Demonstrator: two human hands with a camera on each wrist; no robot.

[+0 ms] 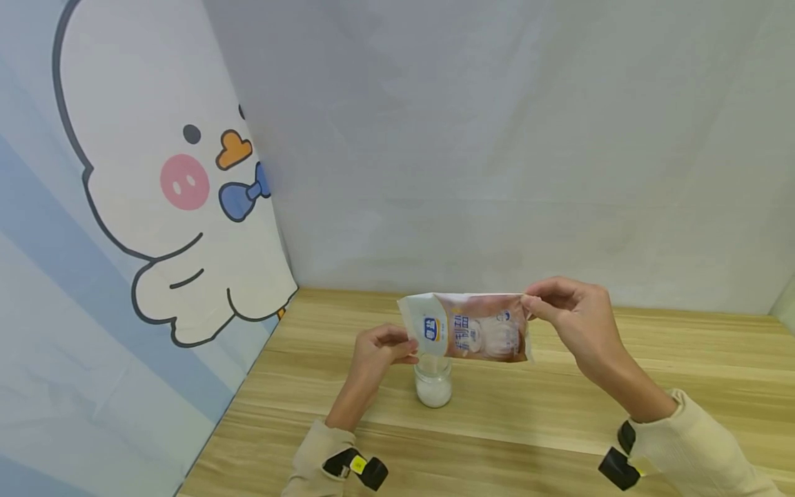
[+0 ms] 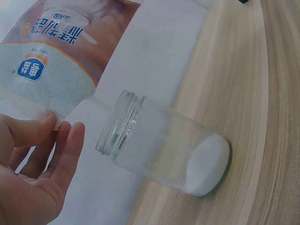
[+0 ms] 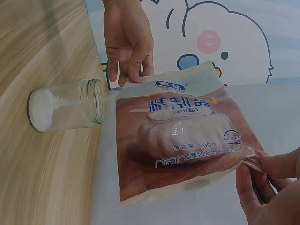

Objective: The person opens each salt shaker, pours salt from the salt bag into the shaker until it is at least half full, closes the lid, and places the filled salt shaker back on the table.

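Note:
Both hands hold a brown and pale blue bag of salt (image 1: 481, 328) sideways above a glass jar (image 1: 433, 386). At the bag's pale end, my left hand (image 1: 375, 355) pinches a corner between thumb and fingers. My right hand (image 1: 584, 328) pinches the upper corner of the brown end; thumb and fingers show there in the right wrist view too. The jar stands upright and lidless on the table, its mouth just under the bag's pale end. White salt (image 2: 208, 166) covers the jar's bottom. A faint white stream (image 3: 108, 97) shows between bag and jar mouth.
The wood-grain table (image 1: 298, 428) reaches back to a pale grey cloth backdrop (image 1: 497, 152). On the left hangs a light blue cloth panel with a white cartoon bird (image 1: 143, 103). Black wrist cameras (image 1: 619, 469) sit at both beige sleeves.

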